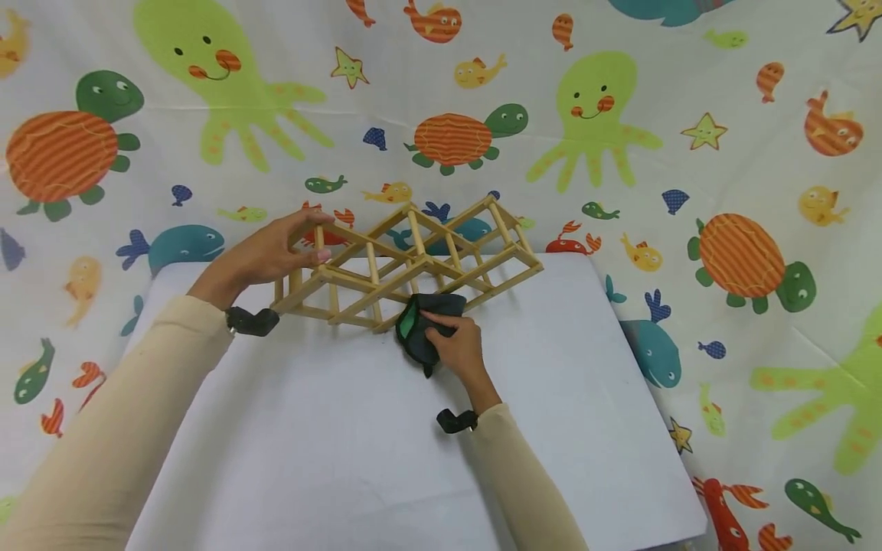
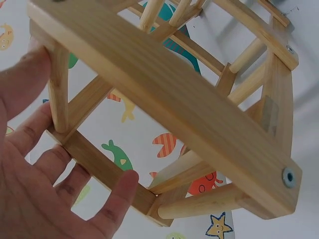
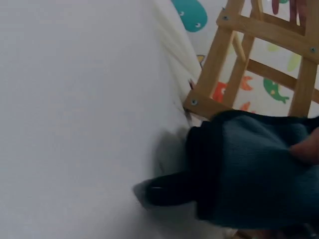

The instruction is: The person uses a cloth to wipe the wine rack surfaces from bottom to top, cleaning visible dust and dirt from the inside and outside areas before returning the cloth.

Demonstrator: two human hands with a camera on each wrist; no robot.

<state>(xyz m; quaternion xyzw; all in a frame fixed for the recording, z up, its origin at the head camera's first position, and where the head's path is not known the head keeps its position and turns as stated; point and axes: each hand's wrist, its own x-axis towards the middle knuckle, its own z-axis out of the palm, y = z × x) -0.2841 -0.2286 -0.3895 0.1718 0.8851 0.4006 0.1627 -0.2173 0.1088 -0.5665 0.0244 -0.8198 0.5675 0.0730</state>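
An expandable wooden lattice rack (image 1: pixel 416 232) of crossed slats and round dowels stretches across the far part of the white table. My left hand (image 1: pixel 276 249) grips its left end. In the left wrist view, the thumb lies against a dowel and the fingers spread behind it, beside a broad slat (image 2: pixel 159 99) with a metal rivet. My right hand (image 1: pixel 463 348) pinches a folded dark cloth piece (image 1: pixel 417 348) with green inside, black edging and a small loop. This cloth overlaps the rack's lower front bars in the head view. A thumb or fingertip (image 3: pixel 309 147) presses the cloth in the right wrist view.
A white-covered table (image 1: pixel 331 451) spreads out in front of me. Behind and beside it hangs a white curtain (image 1: pixel 386 69) printed with sea animals. Black wrist cameras sit on both wrists, over beige sleeves.
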